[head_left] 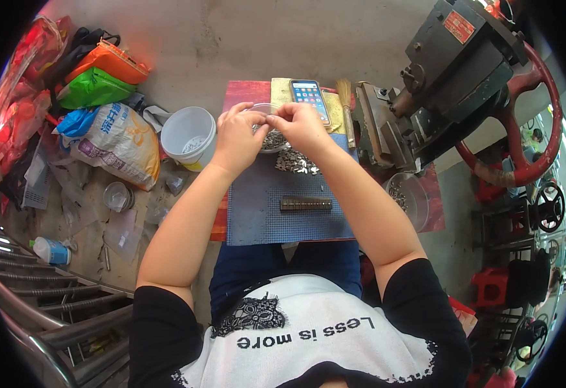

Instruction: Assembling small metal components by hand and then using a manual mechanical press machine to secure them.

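Observation:
My left hand and my right hand meet over a round clear bowl of small metal parts. Thumbs and fingertips of both are pinched close together; whatever they hold is too small or hidden to make out. Just nearer to me, a loose heap of small shiny metal pieces lies on a blue textured mat. Closer still, a dark slotted metal bar rests crosswise on the mat. The hands and fingers cover part of the bowl.
A white bucket stands left of the mat. Behind the right hand lie a phone and a straw brush. A heavy machine with a red handwheel rises at right, above a clear tub. Bags crowd the left.

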`<state>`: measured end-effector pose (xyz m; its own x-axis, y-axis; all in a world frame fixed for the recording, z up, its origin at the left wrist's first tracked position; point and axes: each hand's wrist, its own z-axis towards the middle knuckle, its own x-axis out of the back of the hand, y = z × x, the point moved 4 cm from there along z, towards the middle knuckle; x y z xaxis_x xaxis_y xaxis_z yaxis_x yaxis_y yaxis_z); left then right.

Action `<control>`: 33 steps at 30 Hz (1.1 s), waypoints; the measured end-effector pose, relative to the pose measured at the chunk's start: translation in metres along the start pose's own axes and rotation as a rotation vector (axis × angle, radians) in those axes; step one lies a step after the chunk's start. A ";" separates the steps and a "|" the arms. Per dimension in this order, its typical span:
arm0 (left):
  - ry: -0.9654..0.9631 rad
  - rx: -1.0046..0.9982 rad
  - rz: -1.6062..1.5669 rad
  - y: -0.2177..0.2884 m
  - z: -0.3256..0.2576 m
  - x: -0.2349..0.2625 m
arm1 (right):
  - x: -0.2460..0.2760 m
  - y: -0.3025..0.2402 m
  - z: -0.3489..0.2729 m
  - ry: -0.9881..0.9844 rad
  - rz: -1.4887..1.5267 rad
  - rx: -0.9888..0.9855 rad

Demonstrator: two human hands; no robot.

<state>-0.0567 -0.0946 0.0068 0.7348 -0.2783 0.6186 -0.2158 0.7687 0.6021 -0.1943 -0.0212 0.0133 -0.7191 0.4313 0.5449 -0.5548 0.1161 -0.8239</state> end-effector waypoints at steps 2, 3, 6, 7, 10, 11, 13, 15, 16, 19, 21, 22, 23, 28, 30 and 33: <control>-0.009 0.005 0.049 0.002 -0.005 0.002 | -0.002 -0.002 -0.003 0.003 0.037 -0.011; -0.011 0.003 0.048 0.001 -0.005 0.003 | -0.003 -0.004 -0.005 0.000 0.076 -0.022; 0.020 -0.029 0.162 0.002 -0.003 0.006 | -0.001 0.002 -0.003 -0.076 0.077 -0.047; 0.026 -0.049 0.165 0.005 -0.004 0.006 | -0.002 0.007 -0.002 -0.142 0.100 -0.065; 0.059 -0.081 0.153 0.005 -0.009 0.007 | 0.004 -0.001 -0.004 -0.131 0.098 -0.132; 0.075 -0.090 0.140 0.007 -0.009 0.006 | 0.004 0.001 -0.003 -0.130 0.097 -0.136; 0.085 -0.118 0.139 0.009 -0.009 0.005 | 0.004 0.003 -0.003 -0.124 0.152 -0.140; 0.096 -0.138 0.142 0.010 -0.011 0.007 | 0.007 -0.007 -0.006 -0.120 0.124 -0.147; 0.099 -0.135 0.119 0.009 -0.012 0.007 | 0.009 -0.010 -0.006 -0.115 0.096 -0.151; 0.101 -0.139 0.088 0.010 -0.009 0.005 | 0.005 0.004 -0.002 -0.077 0.132 -0.108; 0.103 -0.133 0.087 0.009 -0.011 0.005 | 0.007 -0.006 -0.006 -0.053 0.127 -0.112; 0.104 -0.123 0.085 0.008 -0.012 0.005 | 0.009 -0.010 -0.008 -0.029 0.123 -0.112; 0.104 -0.116 0.081 0.008 -0.012 0.005 | 0.010 -0.009 -0.008 -0.028 0.122 -0.116; 0.139 -0.093 0.154 0.006 -0.008 0.013 | 0.011 -0.011 -0.008 -0.151 0.145 -0.122; 0.127 -0.136 0.141 0.009 -0.009 0.011 | 0.013 -0.010 -0.007 -0.171 0.140 -0.142; 0.118 -0.148 0.163 0.015 -0.008 0.013 | 0.012 -0.013 -0.008 -0.180 0.111 -0.144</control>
<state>-0.0454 -0.0817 0.0196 0.7700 -0.0812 0.6328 -0.2472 0.8765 0.4132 -0.1926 -0.0107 0.0296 -0.8422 0.2840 0.4582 -0.4122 0.2085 -0.8869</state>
